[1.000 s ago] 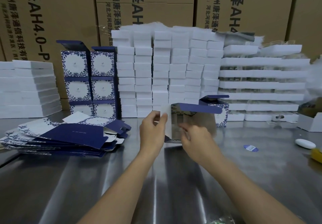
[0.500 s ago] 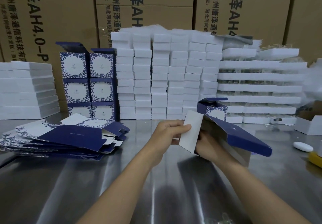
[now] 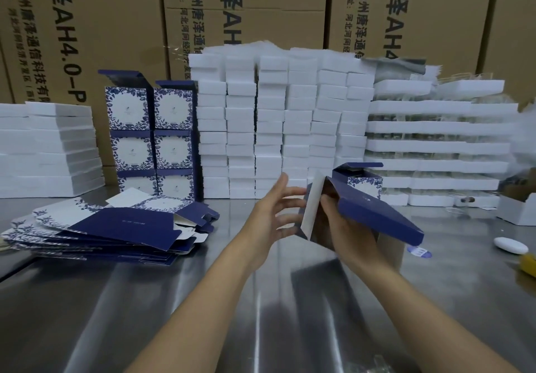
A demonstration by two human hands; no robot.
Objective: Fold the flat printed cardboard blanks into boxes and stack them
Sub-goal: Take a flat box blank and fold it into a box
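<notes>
A pile of flat blue sheets [image 3: 110, 227] lies left on the shiny metal table [image 3: 261, 300]. Finished blue boxes [image 3: 150, 132] stand behind, beside white blocks [image 3: 278, 129] and big brown cartons [image 3: 87, 24]. The right hand [image 3: 345, 227] grips a half-folded box [image 3: 374, 216] over the table; the left hand [image 3: 275, 207] is spread beside its white flap.

Left hand [image 3: 271, 213]: bare, no glove, no ring or watch showing.
Right hand [image 3: 349, 235]: bare as well, nothing worn on the fingers that show.
Forearms: both uncovered right down to the frame's lower edge, no sleeve or cuff in sight.
Wrists: plain, no band or strap.
</notes>
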